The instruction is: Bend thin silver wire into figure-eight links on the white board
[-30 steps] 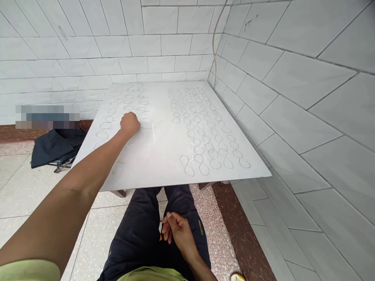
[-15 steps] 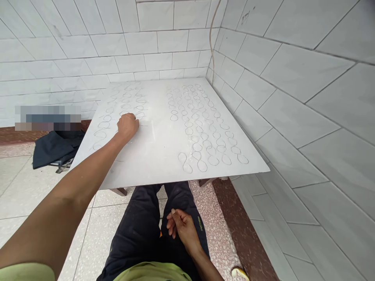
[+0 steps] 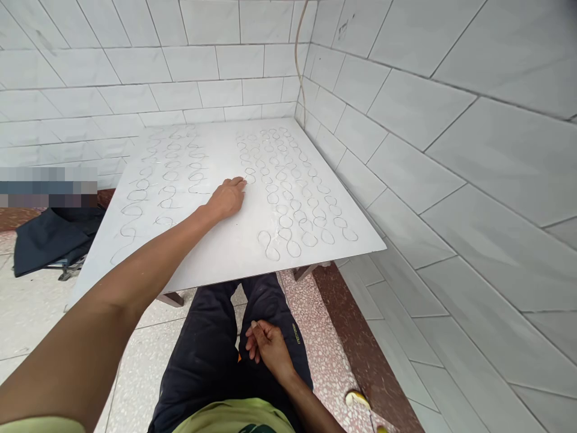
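Note:
My left hand reaches across the white board, palm down, its fingers stretched forward. Their tips are at the left edge of a thin dark figure-eight loop, which lies flat; whether they pinch it I cannot tell. More such loops lie in rows on the board's right side. Left of my hand are rows of thin curled pieces, several with straight tails. Whether they are wire or thread is unclear. My right hand rests on my thigh, fingers loosely curled and apart, holding nothing visible.
White tiled walls meet behind the board's far right corner, where a thin cable hangs. Dark cloth is heaped at the left, beside a blurred patch. A yellow-and-white item lies on the floor at lower right.
My left hand has moved right from the left-hand rows to the figure-eight loop, and its fingers have straightened from a fist. The view has turned slightly right. My right hand stays on my thigh.

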`<state>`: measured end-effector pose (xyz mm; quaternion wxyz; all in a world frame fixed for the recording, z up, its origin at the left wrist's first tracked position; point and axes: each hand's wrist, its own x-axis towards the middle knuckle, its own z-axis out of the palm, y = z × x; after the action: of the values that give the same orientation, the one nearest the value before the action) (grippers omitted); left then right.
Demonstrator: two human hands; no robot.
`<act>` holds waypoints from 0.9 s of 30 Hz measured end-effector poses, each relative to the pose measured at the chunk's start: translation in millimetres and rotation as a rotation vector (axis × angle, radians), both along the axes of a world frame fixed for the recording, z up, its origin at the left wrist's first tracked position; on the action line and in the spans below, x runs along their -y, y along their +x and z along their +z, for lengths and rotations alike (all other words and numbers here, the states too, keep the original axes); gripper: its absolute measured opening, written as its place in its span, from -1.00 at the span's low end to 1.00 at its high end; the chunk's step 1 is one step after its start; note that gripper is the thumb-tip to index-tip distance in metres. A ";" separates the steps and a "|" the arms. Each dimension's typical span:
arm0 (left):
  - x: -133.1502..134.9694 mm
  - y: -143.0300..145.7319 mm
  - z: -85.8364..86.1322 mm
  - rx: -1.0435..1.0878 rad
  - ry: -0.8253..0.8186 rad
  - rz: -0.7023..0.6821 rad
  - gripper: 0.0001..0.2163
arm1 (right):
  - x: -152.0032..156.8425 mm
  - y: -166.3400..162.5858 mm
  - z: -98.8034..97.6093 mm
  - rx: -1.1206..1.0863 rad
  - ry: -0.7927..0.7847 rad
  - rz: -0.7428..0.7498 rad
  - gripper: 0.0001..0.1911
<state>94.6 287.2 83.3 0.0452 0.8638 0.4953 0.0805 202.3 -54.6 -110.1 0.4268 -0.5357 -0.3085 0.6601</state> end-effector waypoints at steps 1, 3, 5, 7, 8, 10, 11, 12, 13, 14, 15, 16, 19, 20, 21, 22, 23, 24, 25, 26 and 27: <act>-6.0 6.6 -0.9 -0.016 -0.021 -0.007 -0.48 | 0.2 0.1 -0.1 0.007 0.003 -0.008 -0.32; -12.8 15.7 -2.7 -0.041 -0.057 -0.016 -0.47 | 1.1 1.3 -0.1 0.012 0.011 -0.022 -0.33; -9.1 17.2 -4.8 -0.065 -0.079 -0.022 -0.47 | 2.3 3.2 -0.1 0.007 0.017 -0.030 -0.33; 7.2 10.2 -7.6 -0.083 -0.082 -0.024 -0.46 | 3.4 4.9 -0.6 -0.007 0.013 -0.043 -0.34; 19.9 3.8 -9.4 -0.091 -0.079 -0.026 -0.46 | 3.8 5.4 -0.9 -0.016 0.011 -0.048 -0.34; 53.1 -13.1 -13.8 -0.107 -0.044 -0.042 -0.46 | 3.9 5.7 -0.9 -0.034 0.006 -0.052 -0.36; 72.8 -22.5 -16.2 -0.111 -0.024 -0.055 -0.46 | 3.4 5.5 0.0 -0.039 0.005 -0.048 -0.36; 93.7 -31.9 -18.6 -0.107 -0.012 -0.066 -0.45 | 2.5 5.0 1.7 -0.043 0.005 -0.040 -0.37; 115.3 -40.6 -20.9 -0.094 0.002 -0.074 -0.44 | 1.0 4.5 4.4 -0.047 0.006 -0.025 -0.37; 137.0 -48.2 -22.9 -0.069 0.030 -0.083 -0.44 | -1.1 4.0 8.3 -0.053 0.011 -0.009 -0.38; 158.2 -54.6 -24.8 -0.041 0.057 -0.105 -0.45 | -3.9 3.5 13.4 -0.059 0.019 0.007 -0.39; 178.2 -59.5 -26.4 -0.014 0.078 -0.123 -0.45 | -7.4 3.2 19.5 -0.070 0.034 0.022 -0.40; 227.1 -66.8 -31.4 0.071 0.129 -0.113 -0.47 | -21.2 2.3 42.4 -0.095 0.098 0.029 -0.47; 238.8 -67.8 -33.6 0.090 0.133 -0.107 -0.46 | -26.7 1.9 50.4 -0.096 0.120 0.021 -0.49; 248.3 -68.4 -36.3 0.105 0.132 -0.104 -0.44 | -32.2 1.2 58.2 -0.097 0.140 0.014 -0.50; 255.6 -69.1 -39.6 0.119 0.132 -0.108 -0.42 | -37.7 0.2 65.3 -0.106 0.156 0.004 -0.51; 260.8 -70.1 -43.4 0.135 0.135 -0.116 -0.40 | -42.9 -1.2 71.7 -0.113 0.170 -0.011 -0.52; 264.3 -71.3 -47.5 0.151 0.142 -0.128 -0.39 | -47.7 -3.0 77.2 -0.122 0.182 -0.024 -0.54; 266.3 -72.9 -51.7 0.166 0.152 -0.140 -0.38 | -51.9 -5.2 81.7 -0.134 0.191 -0.036 -0.55; 267.0 -74.8 -55.7 0.181 0.165 -0.152 -0.39 | -55.5 -7.6 85.2 -0.145 0.198 -0.044 -0.55; 266.9 -76.9 -59.2 0.192 0.178 -0.160 -0.40 | -58.2 -10.2 87.9 -0.157 0.201 -0.047 -0.55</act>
<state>17.7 20.3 24.1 0.0218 0.8894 0.4091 0.2027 192.1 3.6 -22.2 0.5166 -0.4440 -0.3262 0.6555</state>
